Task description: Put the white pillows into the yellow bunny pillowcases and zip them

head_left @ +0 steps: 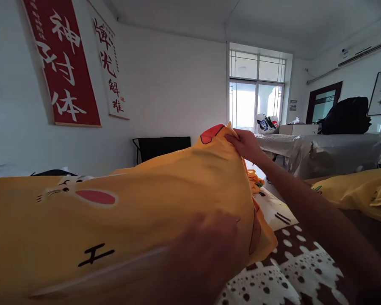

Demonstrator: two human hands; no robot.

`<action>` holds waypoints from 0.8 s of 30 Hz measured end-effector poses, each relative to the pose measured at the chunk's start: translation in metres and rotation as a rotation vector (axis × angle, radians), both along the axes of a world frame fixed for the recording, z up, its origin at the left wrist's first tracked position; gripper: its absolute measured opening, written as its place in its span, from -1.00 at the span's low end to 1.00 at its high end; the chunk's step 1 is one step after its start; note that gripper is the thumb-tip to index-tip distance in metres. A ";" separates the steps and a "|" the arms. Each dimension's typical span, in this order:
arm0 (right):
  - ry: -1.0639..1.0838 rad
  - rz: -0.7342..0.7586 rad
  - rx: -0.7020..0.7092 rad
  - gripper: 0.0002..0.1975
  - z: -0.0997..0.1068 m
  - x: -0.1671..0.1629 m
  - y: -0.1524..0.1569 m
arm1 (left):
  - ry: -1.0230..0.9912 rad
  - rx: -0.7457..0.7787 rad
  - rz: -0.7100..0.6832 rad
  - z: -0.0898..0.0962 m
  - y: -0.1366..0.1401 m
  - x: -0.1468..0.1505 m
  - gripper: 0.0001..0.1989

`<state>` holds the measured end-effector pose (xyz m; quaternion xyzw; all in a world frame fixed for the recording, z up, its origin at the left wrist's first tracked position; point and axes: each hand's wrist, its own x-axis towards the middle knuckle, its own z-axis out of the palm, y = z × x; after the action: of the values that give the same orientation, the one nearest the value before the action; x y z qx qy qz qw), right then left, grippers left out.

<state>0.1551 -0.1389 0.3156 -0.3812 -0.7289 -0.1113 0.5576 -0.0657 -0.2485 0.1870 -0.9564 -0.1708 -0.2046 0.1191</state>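
Observation:
A yellow pillowcase (165, 186), printed with a white rabbit face, a pink ear and black marks, stretches across the left and middle of the head view. It looks filled out, but what is inside is hidden. My right hand (243, 144) pinches its raised far right corner, beside a red print. Lower down, my left hand (206, 237) is smeared by motion in front of the cloth near its right end; the fingers do not show clearly. Beneath lies a brown and white spotted cloth (282, 271).
More yellow cloth (346, 190) lies at the right, and an orange bundle (255, 180) sits behind the pillowcase. Farther back stand a black chair (163, 148) and a plastic-covered table (346, 148) with a black bag (347, 115). Scrolls (65, 63) hang on the left wall.

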 end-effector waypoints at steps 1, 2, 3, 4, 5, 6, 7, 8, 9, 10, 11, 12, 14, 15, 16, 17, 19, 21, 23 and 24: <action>0.014 0.001 0.002 -0.65 0.003 -0.002 -0.001 | -0.006 0.128 0.034 0.000 0.001 0.008 -0.52; 0.024 0.001 0.000 -0.65 0.005 -0.002 -0.003 | -0.013 0.276 0.087 0.002 0.004 0.016 -0.49; 0.031 0.003 -0.005 -0.65 0.005 -0.002 -0.006 | -0.019 0.427 0.147 0.004 0.009 0.023 -0.49; 0.034 0.010 -0.014 -0.64 0.006 -0.001 -0.009 | -0.021 0.566 0.196 0.007 0.014 0.030 -0.50; 0.032 0.023 -0.026 -0.64 0.005 0.000 -0.013 | -0.022 0.675 0.224 0.010 0.019 0.035 -0.54; 0.028 0.040 -0.037 -0.63 0.005 0.000 -0.016 | -0.025 0.743 0.225 0.013 0.024 0.039 -0.59; 0.025 0.059 -0.047 -0.63 0.005 0.000 -0.018 | -0.032 0.796 0.210 0.016 0.028 0.042 -0.66; 0.030 0.080 -0.053 -0.62 0.005 0.000 -0.020 | -0.048 0.843 0.189 0.017 0.031 0.044 -0.74; 0.042 0.104 -0.059 -0.62 0.005 -0.001 -0.020 | -0.064 0.873 0.172 0.017 0.032 0.046 -0.82; 0.057 0.128 -0.065 -0.62 0.006 -0.002 -0.019 | -0.073 0.880 0.165 0.016 0.031 0.048 -0.88; 0.071 0.146 -0.073 -0.63 0.006 -0.003 -0.017 | -0.070 0.874 0.161 0.014 0.029 0.049 -0.89; 0.084 0.152 -0.081 -0.64 0.007 -0.003 -0.013 | -0.059 0.865 0.151 0.011 0.024 0.051 -0.87; 0.105 0.115 -0.094 -0.66 0.007 -0.001 -0.004 | -0.006 0.854 0.115 0.002 0.011 0.054 -0.88; 0.120 0.074 -0.098 -0.67 0.006 0.001 0.001 | 0.021 0.858 0.096 -0.003 0.004 0.055 -0.88; 0.140 0.027 -0.101 -0.68 0.004 0.004 0.007 | 0.038 0.869 0.077 -0.009 -0.004 0.055 -0.85; 0.165 -0.017 -0.104 -0.68 0.001 0.005 0.012 | 0.044 0.886 0.072 -0.015 -0.010 0.055 -0.80; 0.201 -0.071 -0.120 -0.68 -0.006 0.005 0.019 | 0.042 0.916 0.105 -0.028 -0.016 0.055 -0.70; 0.200 -0.088 -0.135 -0.68 -0.012 -0.002 0.018 | 0.008 0.915 0.154 -0.041 -0.013 0.056 -0.62; 0.179 -0.090 -0.115 -0.67 -0.017 -0.015 0.011 | -0.006 0.866 0.180 -0.050 -0.001 0.059 -0.57; 0.169 -0.092 -0.080 -0.67 -0.018 -0.022 0.006 | 0.002 0.832 0.175 -0.053 0.006 0.061 -0.56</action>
<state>0.1335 -0.1329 0.2972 -0.4442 -0.6649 -0.0753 0.5957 -0.0051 -0.2426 0.1339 -0.8089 -0.1542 -0.2441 0.5122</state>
